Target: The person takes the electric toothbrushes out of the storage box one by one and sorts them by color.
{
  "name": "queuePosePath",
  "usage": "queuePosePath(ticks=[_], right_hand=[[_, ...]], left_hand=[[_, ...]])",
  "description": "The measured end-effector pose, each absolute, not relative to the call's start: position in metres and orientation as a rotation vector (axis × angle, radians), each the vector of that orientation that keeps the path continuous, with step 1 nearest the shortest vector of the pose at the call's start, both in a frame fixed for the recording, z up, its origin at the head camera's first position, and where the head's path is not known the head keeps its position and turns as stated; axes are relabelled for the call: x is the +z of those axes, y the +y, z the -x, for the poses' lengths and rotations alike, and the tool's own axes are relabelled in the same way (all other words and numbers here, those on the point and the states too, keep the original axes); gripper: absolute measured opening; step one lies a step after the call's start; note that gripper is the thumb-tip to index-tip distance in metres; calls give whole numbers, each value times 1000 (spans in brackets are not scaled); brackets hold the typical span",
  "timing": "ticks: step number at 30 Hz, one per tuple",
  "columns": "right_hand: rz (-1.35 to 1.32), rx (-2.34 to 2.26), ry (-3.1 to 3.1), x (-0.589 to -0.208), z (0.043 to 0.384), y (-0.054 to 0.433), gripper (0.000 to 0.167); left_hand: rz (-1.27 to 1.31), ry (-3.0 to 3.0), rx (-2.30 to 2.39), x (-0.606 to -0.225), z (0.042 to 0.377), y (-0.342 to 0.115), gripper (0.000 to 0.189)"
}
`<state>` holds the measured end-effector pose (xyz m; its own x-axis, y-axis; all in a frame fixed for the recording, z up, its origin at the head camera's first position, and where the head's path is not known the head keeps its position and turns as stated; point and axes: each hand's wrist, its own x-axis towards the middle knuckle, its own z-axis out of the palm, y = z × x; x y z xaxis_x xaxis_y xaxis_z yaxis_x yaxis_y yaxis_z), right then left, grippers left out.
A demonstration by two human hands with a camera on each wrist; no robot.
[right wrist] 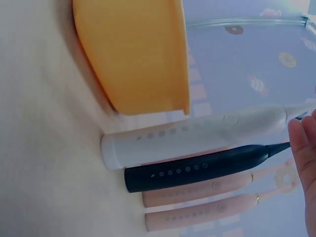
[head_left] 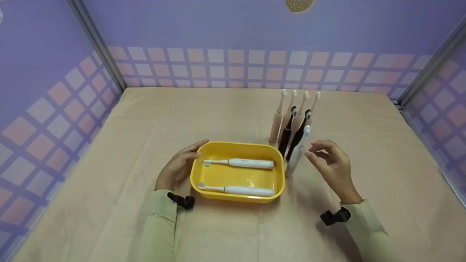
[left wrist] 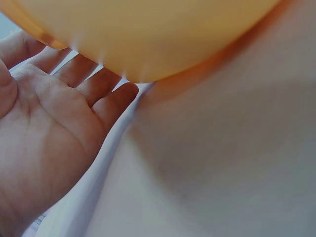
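Observation:
A yellow plastic box stands on the table, with two white electric toothbrushes lying inside, one toward the back and one along the front. Against the box's left end rests my left hand; its fingers extend along the outer wall. To the right of the box, a white electric toothbrush stands upright. My right hand is just right of it, thumb and fingers loosely bent, holding nothing. Behind stand two black toothbrushes and several pink ones.
A pale cloth covers the table. Purple panels with pink and white squares enclose its back and sides. The upright toothbrushes stand close together beside the box's right end.

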<state>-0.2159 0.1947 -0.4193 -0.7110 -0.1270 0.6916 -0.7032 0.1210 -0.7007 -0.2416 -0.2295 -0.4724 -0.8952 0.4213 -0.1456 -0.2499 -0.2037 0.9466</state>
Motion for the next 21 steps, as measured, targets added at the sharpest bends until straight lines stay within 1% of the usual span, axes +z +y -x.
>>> queuePosePath(ticks=[4,6,15,21], right_hand=[[-892,1639,-1878,-413,211,189,22],[-953,1635,-1854,-410,209,186,23],[-1151,1506,-1945,-396,203,168,37],[-1195,1377,-2091,-385,204,156,43]], left_hand=[[-215,1639,2141,-473,242,-229,55],[-223,1636,2142,-473,242,-229,55],[-200,1649,2143,-473,242,-228,54],[-192,1626,2153,-472,242,-228,55]])
